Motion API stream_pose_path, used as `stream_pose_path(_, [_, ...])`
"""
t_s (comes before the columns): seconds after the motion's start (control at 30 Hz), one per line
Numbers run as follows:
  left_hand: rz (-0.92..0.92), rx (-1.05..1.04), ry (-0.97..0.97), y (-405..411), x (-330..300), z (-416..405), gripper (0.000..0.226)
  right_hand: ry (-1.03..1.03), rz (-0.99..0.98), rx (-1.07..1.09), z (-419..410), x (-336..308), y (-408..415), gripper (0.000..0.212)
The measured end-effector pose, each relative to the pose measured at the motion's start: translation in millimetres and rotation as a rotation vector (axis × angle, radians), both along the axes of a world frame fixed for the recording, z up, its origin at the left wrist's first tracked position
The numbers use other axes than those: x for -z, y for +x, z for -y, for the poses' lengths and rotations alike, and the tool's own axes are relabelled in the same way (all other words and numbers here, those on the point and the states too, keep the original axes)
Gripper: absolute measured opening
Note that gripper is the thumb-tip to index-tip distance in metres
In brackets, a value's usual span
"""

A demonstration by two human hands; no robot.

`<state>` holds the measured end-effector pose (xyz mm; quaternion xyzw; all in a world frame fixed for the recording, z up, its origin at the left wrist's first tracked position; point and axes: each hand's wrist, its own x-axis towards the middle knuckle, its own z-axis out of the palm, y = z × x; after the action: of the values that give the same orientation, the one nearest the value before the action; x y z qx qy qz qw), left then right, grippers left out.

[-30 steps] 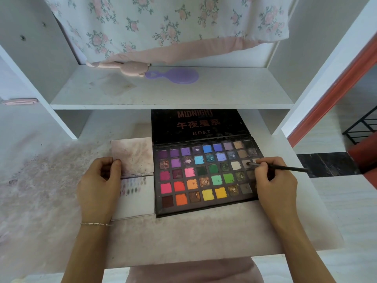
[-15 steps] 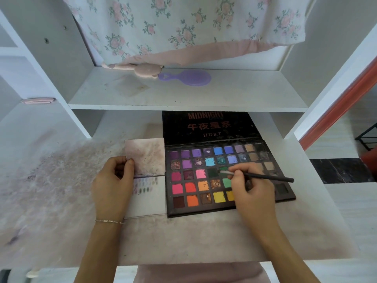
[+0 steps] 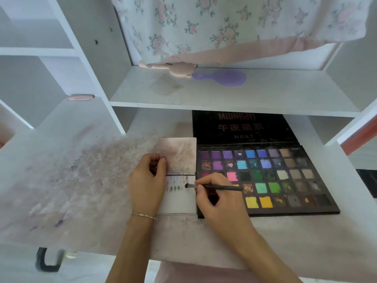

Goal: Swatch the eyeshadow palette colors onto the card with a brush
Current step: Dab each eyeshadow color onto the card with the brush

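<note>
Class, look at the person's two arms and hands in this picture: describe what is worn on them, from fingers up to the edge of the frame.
Both forearms are bare as far as the frame shows, with no sleeves and no gloves. The left hand has a thin, pale beaded bracelet around its wrist. The right hand and its wrist carry nothing: no bracelet or watch. No rings are visible on either hand.

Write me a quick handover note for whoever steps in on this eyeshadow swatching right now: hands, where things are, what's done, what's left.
Left hand: pinches the left edge of the card, steadying it.
Right hand: fingers grip the brush, whose tip touches the card beside the last swatch.
Palette: open, flat on the desk, directly right of the card.
Done: two short rows of swatches near the card's top.
Left: most of the card is bare; many pan colours are not yet swatched.
</note>
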<state>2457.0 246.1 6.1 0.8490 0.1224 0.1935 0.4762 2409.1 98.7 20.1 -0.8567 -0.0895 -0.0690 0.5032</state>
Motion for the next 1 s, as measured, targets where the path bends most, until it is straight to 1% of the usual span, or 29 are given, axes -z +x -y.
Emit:
stream_pose_path(0.2, [0.013,0.003,0.004,0.3,-0.4,0.3,0.002,-0.014,-0.02,-0.009,0.9,0.6,2.4,0.013])
stream_pose_path(0.43, [0.012,0.0,-0.002,0.6,-0.6,1.2,0.008,-0.058,-0.038,-0.019,0.3,2.3,2.7,0.008])
stream_pose_path(0.63, [0.008,-0.004,0.005,0.7,0.8,0.6,0.008,-0.077,-0.04,-0.016,0.0,2.0,4.6,0.016])
stream_pose_path(1.0, [0.005,-0.001,0.018,0.4,1.0,0.2,0.004,-0.077,-0.032,-0.036,0.3,0.5,4.4,0.011])
